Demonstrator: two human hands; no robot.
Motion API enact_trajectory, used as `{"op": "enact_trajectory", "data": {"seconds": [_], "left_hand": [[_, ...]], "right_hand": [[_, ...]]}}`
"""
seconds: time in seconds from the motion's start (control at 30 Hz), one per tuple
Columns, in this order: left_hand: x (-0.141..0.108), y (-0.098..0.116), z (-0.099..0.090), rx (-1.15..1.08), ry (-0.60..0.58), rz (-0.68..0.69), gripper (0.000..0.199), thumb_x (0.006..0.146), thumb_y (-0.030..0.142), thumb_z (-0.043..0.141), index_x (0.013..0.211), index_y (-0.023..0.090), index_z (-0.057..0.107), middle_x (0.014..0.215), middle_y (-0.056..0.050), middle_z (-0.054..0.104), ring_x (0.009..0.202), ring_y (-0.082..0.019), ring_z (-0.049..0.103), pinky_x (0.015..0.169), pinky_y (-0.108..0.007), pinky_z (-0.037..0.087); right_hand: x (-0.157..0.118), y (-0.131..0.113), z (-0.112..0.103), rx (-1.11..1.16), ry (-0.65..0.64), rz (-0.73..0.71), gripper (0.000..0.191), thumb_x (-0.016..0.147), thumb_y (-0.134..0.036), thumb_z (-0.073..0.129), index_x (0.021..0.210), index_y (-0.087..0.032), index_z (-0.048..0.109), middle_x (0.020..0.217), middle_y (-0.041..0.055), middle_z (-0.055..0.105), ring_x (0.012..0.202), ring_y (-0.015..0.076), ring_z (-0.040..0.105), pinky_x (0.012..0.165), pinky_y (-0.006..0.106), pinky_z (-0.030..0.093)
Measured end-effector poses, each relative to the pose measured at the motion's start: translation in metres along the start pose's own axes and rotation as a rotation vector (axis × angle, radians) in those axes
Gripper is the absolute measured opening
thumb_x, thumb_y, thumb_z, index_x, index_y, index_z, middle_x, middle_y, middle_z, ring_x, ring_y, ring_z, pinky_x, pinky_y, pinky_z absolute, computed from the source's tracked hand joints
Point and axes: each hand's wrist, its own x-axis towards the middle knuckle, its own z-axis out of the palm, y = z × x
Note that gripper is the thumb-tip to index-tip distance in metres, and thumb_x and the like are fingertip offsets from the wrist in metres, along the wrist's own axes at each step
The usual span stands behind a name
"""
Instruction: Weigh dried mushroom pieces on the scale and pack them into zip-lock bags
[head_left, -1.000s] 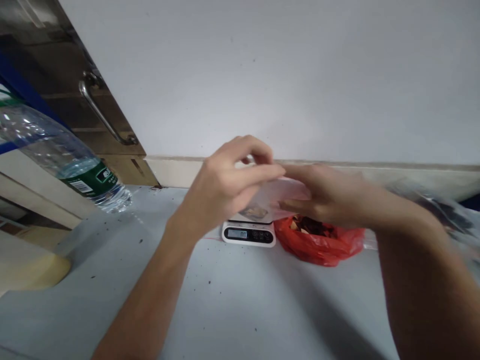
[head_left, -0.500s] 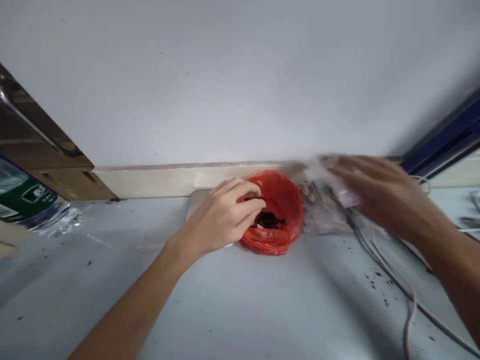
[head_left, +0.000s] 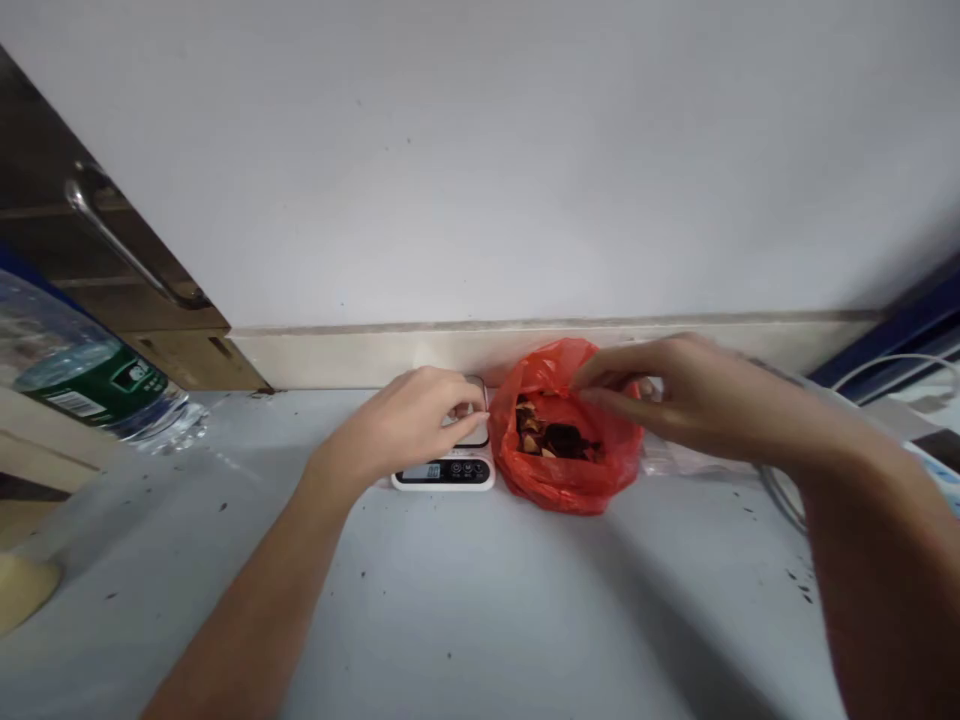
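A red plastic bag (head_left: 570, 490) stands wide open on the worktop, with dark and brownish dried pieces (head_left: 559, 440) inside. Just left of it lies a small white digital kitchen scale (head_left: 444, 473), its display lit. My left hand (head_left: 409, 425) hovers over the scale's plate, thumb and fingertips drawn together beside the bag's left side; anything between them is hidden. Over the bag's right rim reaches my right hand (head_left: 675, 395), its fingertips pinched above the opening. What the pinch holds, if anything, cannot be made out. Clear plastic packaging (head_left: 682, 458) lies partly under that hand.
At left a large clear water bottle with a green label (head_left: 105, 385) stands by a cabinet with a metal handle (head_left: 135, 255). A white wall (head_left: 480, 180) rises behind the worktop (head_left: 450, 620). Cables (head_left: 784, 495) lie at right, and small dark crumbs are scattered about.
My right hand has come left from the clear plastic packaging to the red bag's opening. My left hand has left the bag's opening and is over the scale, whose display now shows.
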Motion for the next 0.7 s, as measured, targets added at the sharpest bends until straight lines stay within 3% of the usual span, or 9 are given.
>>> {"op": "enact_trajectory", "data": {"seconds": [0.13,0.23,0.37,0.5,0.7], "left_hand": [[-0.013,-0.021,-0.013,0.004,-0.085,-0.136,0.029,0.095,0.033,0.047,0.075,0.02,0.063,0.072,-0.001,0.061,0.066,-0.017,0.054,0.06,-0.03,0.036],[-0.023,-0.034,-0.022,-0.031,-0.235,-0.311,0.027,0.094,0.039,0.051,0.102,0.022,0.071,0.095,-0.005,0.071,0.08,-0.02,0.064,0.066,-0.029,0.043],[-0.029,-0.044,-0.028,-0.069,-0.436,-0.49,0.045,0.094,0.045,0.056,0.134,0.026,0.061,0.116,-0.006,0.072,0.092,-0.022,0.068,0.074,-0.029,0.048],[-0.03,-0.05,-0.029,-0.065,-0.436,-0.498,0.038,0.095,0.046,0.055,0.126,0.026,0.062,0.121,-0.006,0.072,0.092,-0.022,0.068,0.074,-0.031,0.048],[-0.033,-0.05,-0.028,-0.091,-0.426,-0.463,0.028,0.092,0.043,0.055,0.111,0.025,0.064,0.115,-0.005,0.073,0.087,-0.022,0.067,0.068,-0.03,0.046]], "right_hand": [[0.028,-0.031,0.009,0.075,-0.053,-0.019,0.021,0.082,-0.03,0.055,0.077,-0.025,0.074,0.061,-0.0012,0.068,0.057,0.0164,0.059,0.053,0.028,0.042],[0.043,-0.04,0.024,0.089,-0.116,-0.045,0.019,0.082,-0.028,0.056,0.068,-0.024,0.068,0.055,-0.0026,0.061,0.05,0.0136,0.051,0.05,0.027,0.036],[0.051,-0.043,0.044,0.119,-0.201,-0.048,0.027,0.088,-0.031,0.053,0.061,-0.023,0.053,0.055,-0.0036,0.054,0.049,0.0122,0.049,0.049,0.027,0.035],[0.054,-0.047,0.054,0.196,-0.247,-0.063,0.014,0.084,-0.024,0.053,0.071,-0.024,0.058,0.068,-0.0013,0.064,0.055,0.0149,0.057,0.052,0.029,0.042],[0.053,-0.052,0.053,0.166,-0.167,-0.098,0.018,0.084,-0.023,0.051,0.067,-0.025,0.058,0.063,-0.001,0.063,0.055,0.017,0.056,0.053,0.032,0.044]]}}
